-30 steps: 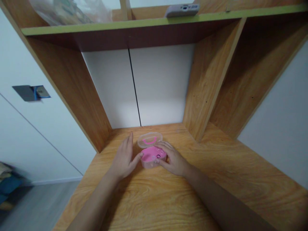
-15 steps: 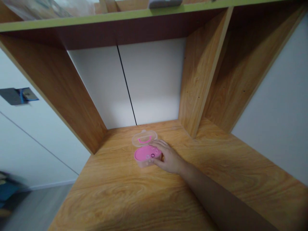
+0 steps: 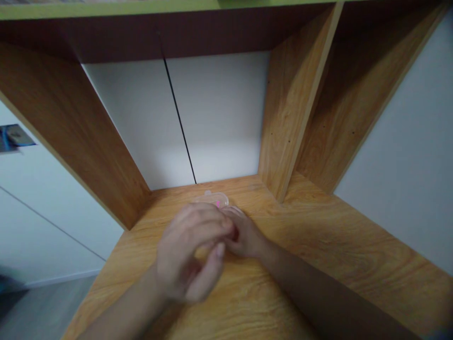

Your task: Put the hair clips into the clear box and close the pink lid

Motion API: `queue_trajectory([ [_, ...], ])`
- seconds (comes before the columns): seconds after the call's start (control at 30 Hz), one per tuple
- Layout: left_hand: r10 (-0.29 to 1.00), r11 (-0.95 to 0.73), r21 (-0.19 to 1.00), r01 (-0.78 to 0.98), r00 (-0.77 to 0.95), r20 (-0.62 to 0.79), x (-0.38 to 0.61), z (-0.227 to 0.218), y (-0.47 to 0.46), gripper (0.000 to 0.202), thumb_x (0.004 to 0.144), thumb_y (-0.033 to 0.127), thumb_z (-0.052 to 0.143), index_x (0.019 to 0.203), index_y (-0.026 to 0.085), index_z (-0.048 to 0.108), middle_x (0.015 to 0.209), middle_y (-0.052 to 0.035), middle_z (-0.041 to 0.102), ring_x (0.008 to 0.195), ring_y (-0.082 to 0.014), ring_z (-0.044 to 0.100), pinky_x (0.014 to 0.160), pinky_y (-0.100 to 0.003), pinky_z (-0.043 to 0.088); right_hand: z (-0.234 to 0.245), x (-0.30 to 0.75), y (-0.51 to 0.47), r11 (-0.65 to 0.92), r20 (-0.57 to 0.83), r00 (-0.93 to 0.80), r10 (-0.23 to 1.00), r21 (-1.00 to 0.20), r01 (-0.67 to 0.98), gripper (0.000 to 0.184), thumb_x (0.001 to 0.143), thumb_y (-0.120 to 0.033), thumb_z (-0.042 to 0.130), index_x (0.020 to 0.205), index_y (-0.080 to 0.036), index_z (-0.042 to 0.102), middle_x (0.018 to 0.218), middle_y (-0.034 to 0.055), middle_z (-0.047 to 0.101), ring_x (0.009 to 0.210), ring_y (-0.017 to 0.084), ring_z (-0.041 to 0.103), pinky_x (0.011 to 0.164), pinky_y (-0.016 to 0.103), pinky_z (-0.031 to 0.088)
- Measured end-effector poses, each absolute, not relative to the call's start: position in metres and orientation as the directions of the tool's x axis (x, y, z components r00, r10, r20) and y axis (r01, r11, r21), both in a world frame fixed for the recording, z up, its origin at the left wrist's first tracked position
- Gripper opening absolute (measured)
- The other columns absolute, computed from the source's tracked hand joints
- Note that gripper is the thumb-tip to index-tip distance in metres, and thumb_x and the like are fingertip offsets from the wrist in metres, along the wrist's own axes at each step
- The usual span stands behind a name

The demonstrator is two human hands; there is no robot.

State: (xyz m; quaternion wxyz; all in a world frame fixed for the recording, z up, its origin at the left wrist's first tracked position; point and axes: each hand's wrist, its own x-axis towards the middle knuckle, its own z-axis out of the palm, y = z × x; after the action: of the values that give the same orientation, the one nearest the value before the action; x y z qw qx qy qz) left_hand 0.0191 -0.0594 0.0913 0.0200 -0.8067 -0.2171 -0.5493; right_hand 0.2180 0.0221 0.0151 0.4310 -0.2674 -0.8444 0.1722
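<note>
My left hand is in front of the small pink plastic box and hides nearly all of it. Its fingers are curved, the thumb stands apart from them, and I see nothing held between them. Motion blurs it somewhat. My right hand stays at the right side of the box, its fingers bent round that end; the left fingertips overlap it in view. Behind both hands, the clear lid with a bit of pink handle lies folded back on the wooden desktop.
A wooden side panel rises at the left, and an upright divider stands at the right. White back boards close the niche. Overhead runs a shelf with a green edge. An opened wall socket is at far left.
My left hand has come into view from below left and now covers the box. My right hand stays at the box. The view has tilted slightly downward.
</note>
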Motion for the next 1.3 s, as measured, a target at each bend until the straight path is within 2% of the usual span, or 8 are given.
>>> queue_trajectory([
  [0.07,0.314,-0.891,0.177,0.419,0.284,0.906,0.017,0.107,-0.027,0.026,0.086,0.015,0.057,0.111,0.021,0.062,0.098,-0.0086,0.068,0.095,-0.0241,0.066,0.083,-0.043,0.055,0.018,0.217,0.020,0.799,0.648,-0.470,0.600,-0.520,0.303,0.056,0.077,-0.028,0.072,0.130,-0.026,0.055,0.128,0.0093,0.063,0.121,0.029,0.057,0.106,0.047,0.045],
  [0.1,0.364,-0.858,0.196,0.475,0.291,0.885,0.011,0.098,-0.018,0.024,0.087,0.016,0.056,0.110,0.020,0.062,0.100,-0.0093,0.067,0.097,-0.0244,0.064,0.085,-0.043,0.054,0.019,0.217,0.019,0.797,0.648,-0.465,0.603,-0.520,0.308,0.058,0.076,-0.026,0.072,0.131,-0.026,0.055,0.127,0.0097,0.063,0.120,0.029,0.057,0.106,0.047,0.045],
  [0.2,0.521,-0.752,0.292,0.591,0.261,0.813,-0.012,0.048,-0.014,0.024,0.091,0.025,0.053,0.112,0.019,0.062,0.115,-0.0125,0.061,0.109,-0.0278,0.059,0.093,-0.047,0.050,0.023,0.216,0.017,0.790,0.636,-0.470,0.612,-0.521,0.323,0.057,0.074,-0.024,0.073,0.128,-0.025,0.057,0.125,0.0096,0.064,0.119,0.028,0.058,0.105,0.046,0.045],
  [0.3,0.588,-0.706,0.288,0.647,0.310,0.747,-0.018,0.019,-0.017,0.040,0.088,0.041,0.060,0.121,0.019,0.060,0.125,-0.0146,0.055,0.118,-0.0322,0.054,0.098,-0.050,0.047,0.022,0.217,0.018,0.784,0.636,-0.461,0.619,-0.532,0.319,0.054,0.073,-0.023,0.074,0.125,-0.025,0.058,0.123,0.0098,0.064,0.118,0.028,0.058,0.104,0.045,0.045],
  [0.43,0.684,-0.648,0.303,0.699,0.359,0.634,-0.008,0.023,-0.013,0.061,0.082,0.052,0.069,0.130,0.018,0.053,0.125,-0.0160,0.057,0.117,-0.0333,0.054,0.100,-0.051,0.046,0.017,0.218,0.022,0.761,0.635,-0.423,0.646,-0.581,0.290,0.054,0.075,-0.028,0.077,0.125,-0.026,0.057,0.123,0.0094,0.064,0.118,0.027,0.059,0.104,0.044,0.046],
  [0.53,0.731,-0.629,0.330,0.703,0.393,0.557,-0.007,0.026,-0.011,0.057,0.085,0.052,0.067,0.131,0.020,0.053,0.127,-0.0158,0.058,0.120,-0.0332,0.053,0.102,-0.053,0.045,0.014,0.218,0.024,0.740,0.622,-0.410,0.667,-0.619,0.264,0.055,0.073,-0.030,0.081,0.123,-0.026,0.058,0.124,0.0090,0.065,0.119,0.027,0.059,0.105,0.044,0.045],
  [0.97,0.776,-0.601,0.379,0.704,0.398,0.489,-0.021,0.015,-0.010,0.071,0.088,0.050,0.064,0.148,0.023,0.039,0.152,-0.0139,0.045,0.142,-0.0341,0.039,0.117,-0.056,0.033,0.019,0.225,0.014,0.616,0.495,-0.383,0.780,-0.718,0.325,0.058,0.073,-0.035,0.083,0.124,-0.024,0.058,0.127,0.0104,0.065,0.120,0.028,0.061,0.105,0.046,0.048],
  [1.3,0.770,-0.613,0.407,0.678,0.396,0.499,-0.023,0.021,-0.009,0.066,0.084,0.054,0.067,0.139,0.023,0.048,0.146,-0.0156,0.050,0.141,-0.0369,0.038,0.115,-0.060,0.031,0.024,0.224,0.015,0.653,0.523,-0.408,0.748,-0.689,0.315,0.056,0.076,-0.036,0.081,0.126,-0.024,0.058,0.128,0.0121,0.066,0.121,0.030,0.061,0.106,0.049,0.047],
])
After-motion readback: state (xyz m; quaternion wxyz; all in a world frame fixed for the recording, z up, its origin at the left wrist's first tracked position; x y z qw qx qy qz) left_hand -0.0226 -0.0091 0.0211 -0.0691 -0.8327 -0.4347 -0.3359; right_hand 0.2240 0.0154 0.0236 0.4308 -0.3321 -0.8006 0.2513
